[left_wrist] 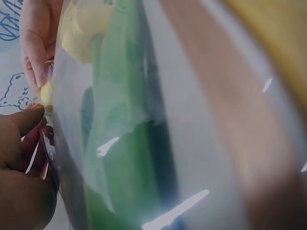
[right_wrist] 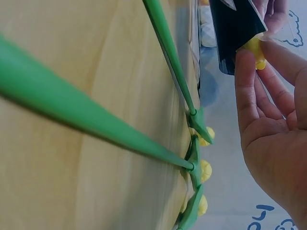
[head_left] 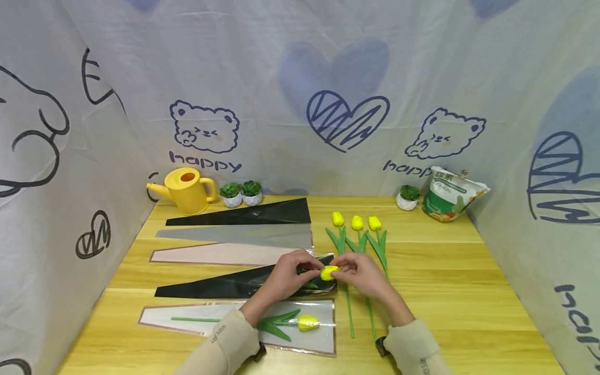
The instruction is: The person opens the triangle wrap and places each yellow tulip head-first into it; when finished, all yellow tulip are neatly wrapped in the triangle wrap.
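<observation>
My right hand (head_left: 360, 274) pinches a yellow artificial tulip head (head_left: 329, 273) between thumb and fingers. The bloom sits at the wide mouth of a black flower sleeve (head_left: 206, 284), and its green leaves show faintly through the film. On the other side of that mouth, my left hand (head_left: 289, 275) grips the sleeve's edge with thumb and fingers. In the right wrist view, the dark sleeve (right_wrist: 237, 33) opens toward the right fingers. Below lies a clear-and-white sleeve (head_left: 323, 341) with another yellow tulip (head_left: 308, 323) inside it, under the left forearm.
Behind lie a pink sleeve (head_left: 201, 254), a grey sleeve (head_left: 244, 234) and another black sleeve (head_left: 262, 212). Three loose tulips (head_left: 357, 223) lie right of them, stems partly under the right arm. At the back stand a yellow watering can (head_left: 187, 195), small potted succulents (head_left: 251, 194) and a bag (head_left: 447, 195).
</observation>
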The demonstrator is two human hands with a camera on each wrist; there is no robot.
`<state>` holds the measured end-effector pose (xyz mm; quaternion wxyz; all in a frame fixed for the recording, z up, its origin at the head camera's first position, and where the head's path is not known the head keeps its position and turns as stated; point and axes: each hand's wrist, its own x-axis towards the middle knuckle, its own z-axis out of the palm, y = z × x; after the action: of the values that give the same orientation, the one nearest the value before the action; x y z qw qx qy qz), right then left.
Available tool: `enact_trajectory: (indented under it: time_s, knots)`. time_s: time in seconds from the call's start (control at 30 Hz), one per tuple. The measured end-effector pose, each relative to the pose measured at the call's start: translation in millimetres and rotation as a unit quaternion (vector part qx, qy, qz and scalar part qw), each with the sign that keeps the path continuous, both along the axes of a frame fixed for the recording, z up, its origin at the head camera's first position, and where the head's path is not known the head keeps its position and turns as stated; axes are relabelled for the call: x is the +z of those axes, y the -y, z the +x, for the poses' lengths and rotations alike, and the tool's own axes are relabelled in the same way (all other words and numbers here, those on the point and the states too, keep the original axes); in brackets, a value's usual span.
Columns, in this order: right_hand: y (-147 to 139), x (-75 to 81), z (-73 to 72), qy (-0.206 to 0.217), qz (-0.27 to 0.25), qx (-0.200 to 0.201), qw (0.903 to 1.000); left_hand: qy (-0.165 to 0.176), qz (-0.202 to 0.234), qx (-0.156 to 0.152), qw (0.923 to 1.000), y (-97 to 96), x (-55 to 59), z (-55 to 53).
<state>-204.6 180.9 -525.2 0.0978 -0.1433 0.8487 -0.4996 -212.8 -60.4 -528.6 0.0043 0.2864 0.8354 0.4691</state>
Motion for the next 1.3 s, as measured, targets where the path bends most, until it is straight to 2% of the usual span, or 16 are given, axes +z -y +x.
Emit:
enact_trajectory:
  time_s: [0.23,0.33,0.53,0.6,0.7,0.9,1.07,1.3]
  knots:
    - [4,-0.7,1.0,0.007,0.000,-0.011,0.9999,-0.004,-0.009,-0.007,0.9999,3.6,4.3,1.6]
    - [4,-0.5,0.6,0.006,0.000,-0.014,0.9999,-0.016,-0.022,0.000,0.9996,10.3,8.8,2.6]
    - [-3,3.4,1.8,0.003,0.004,-0.026,0.9996,-0.041,-0.097,0.030,0.9940,23.4,14.0,6.6]
    - [-4,5.4,2.3,0.004,0.004,-0.029,0.9996,-0.046,-0.123,0.031,0.9908,25.8,13.0,8.1]
    - [-5,7.4,2.5,0.007,0.004,-0.029,0.9995,-0.051,-0.138,0.031,0.9886,27.1,10.1,9.8]
    - [-3,7.8,2.0,0.014,-0.001,-0.025,0.9996,-0.055,-0.120,0.042,0.9904,28.3,5.9,10.9]
    - [-2,6.3,1.5,0.019,-0.009,-0.021,0.9996,-0.039,-0.098,0.046,0.9933,29.8,7.4,12.2]
    - [1,4.7,1.1,0.018,-0.016,-0.010,0.9997,-0.037,-0.090,0.045,0.9942,29.9,9.1,12.7]
